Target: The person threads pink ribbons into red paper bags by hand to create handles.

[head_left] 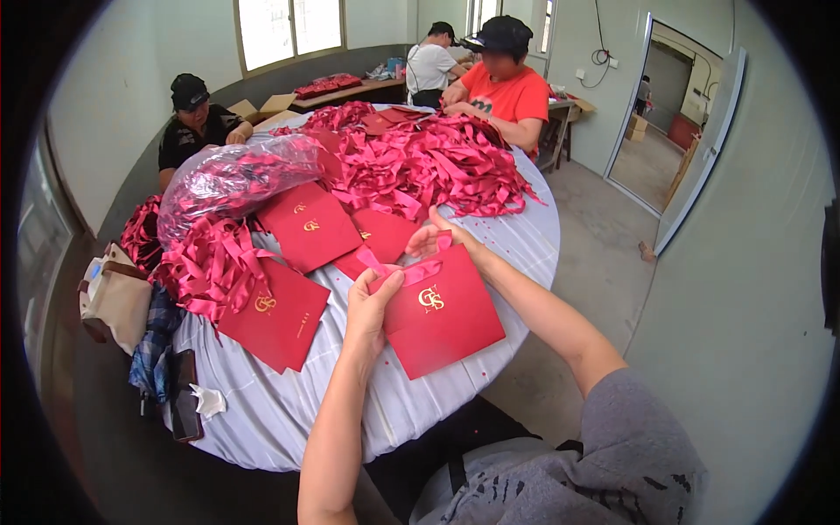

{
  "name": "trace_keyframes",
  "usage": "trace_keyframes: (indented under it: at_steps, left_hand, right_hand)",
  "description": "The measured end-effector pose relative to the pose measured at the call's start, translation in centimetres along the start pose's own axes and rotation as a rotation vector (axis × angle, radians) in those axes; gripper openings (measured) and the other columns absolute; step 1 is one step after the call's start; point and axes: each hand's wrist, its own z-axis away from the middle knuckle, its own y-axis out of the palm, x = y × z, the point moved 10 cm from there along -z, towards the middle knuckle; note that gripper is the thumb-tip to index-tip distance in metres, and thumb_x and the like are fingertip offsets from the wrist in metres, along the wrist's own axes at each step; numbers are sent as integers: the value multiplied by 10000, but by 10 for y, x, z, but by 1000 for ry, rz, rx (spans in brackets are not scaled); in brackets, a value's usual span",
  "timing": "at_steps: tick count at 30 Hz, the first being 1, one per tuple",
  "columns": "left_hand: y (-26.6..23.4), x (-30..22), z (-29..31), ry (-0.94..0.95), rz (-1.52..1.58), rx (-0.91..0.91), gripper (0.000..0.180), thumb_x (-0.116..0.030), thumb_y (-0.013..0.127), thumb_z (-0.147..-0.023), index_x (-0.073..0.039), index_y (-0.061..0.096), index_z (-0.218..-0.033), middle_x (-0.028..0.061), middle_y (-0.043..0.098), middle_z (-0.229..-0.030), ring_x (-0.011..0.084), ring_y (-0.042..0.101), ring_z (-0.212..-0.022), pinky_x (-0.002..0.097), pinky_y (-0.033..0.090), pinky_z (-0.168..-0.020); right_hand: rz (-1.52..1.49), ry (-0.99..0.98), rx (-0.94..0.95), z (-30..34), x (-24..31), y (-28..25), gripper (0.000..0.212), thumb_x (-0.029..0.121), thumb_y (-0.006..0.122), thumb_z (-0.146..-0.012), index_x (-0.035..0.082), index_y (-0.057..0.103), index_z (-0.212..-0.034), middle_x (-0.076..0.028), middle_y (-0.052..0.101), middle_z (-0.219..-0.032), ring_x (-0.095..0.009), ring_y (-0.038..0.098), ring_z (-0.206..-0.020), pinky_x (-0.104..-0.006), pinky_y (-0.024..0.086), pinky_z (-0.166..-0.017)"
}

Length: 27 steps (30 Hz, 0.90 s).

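A red paper gift bag (446, 315) with gold lettering is in front of me, tilted above the table edge. My left hand (371, 302) is closed on its upper left corner, thumb on the front. Pink ribbon (416, 278) lies across the top of the bag and sticks up in loops. My right hand (425, 241) is at the bag's upper edge, partly behind it, with thumb and fingers apart beside a ribbon loop. More red bags lie beyond and to the left, including one flat bag (289, 319) and a stack (308, 229).
A large heap of pink ribbons (420, 162) covers the far side of the cloth-covered table (254, 411). A clear plastic sack (236, 179), a phone (185, 398), crumpled tissue (208, 401), an umbrella (156, 337) and a beige handbag (118, 297) are left. Co-workers sit across the table.
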Motion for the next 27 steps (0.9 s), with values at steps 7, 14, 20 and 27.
trace_keyframes:
  at_steps: [7, 14, 20, 27]
  left_hand:
    - [-20, 3, -5, -10, 153, -139, 113, -113, 682, -838, -58, 634, -924, 43, 655, -852, 127, 623, -761, 270, 518, -687]
    - [-35, 1, -8, 25, 96, -227, 91, -100, 660, -854, -43, 637, -921, 39, 661, -850, 118, 618, -753, 251, 505, -683]
    - [-33, 5, -5, -4, -13, -237, 69, -94, 662, -850, -50, 642, -899, 31, 662, -837, 107, 614, -729, 242, 499, -666]
    - [-59, -8, -2, 161, -500, -458, 425, -182, 687, -848, -4, 447, -1150, 105, 539, -1036, 157, 544, -914, 299, 467, -773]
  right_hand:
    - [-198, 41, -4, -8, -11, -18, 663, 641, 382, -902, 34, 646, -935, -81, 684, -917, -171, 644, -866, -285, 486, -809]
    - [-145, 24, 184, 6, 1, 20, 634, 632, 426, -894, 50, 659, -992, -31, 671, -914, -125, 612, -907, -269, 478, -818]
    - [132, -49, 226, 14, 12, 28, 403, 341, 553, -934, -35, 656, -1039, -87, 673, -972, -144, 630, -906, -273, 483, -848]
    - [166, -239, -56, 6, 24, 2, 297, 261, 559, -933, -9, 681, -957, -84, 681, -879, -113, 631, -790, -256, 499, -760]
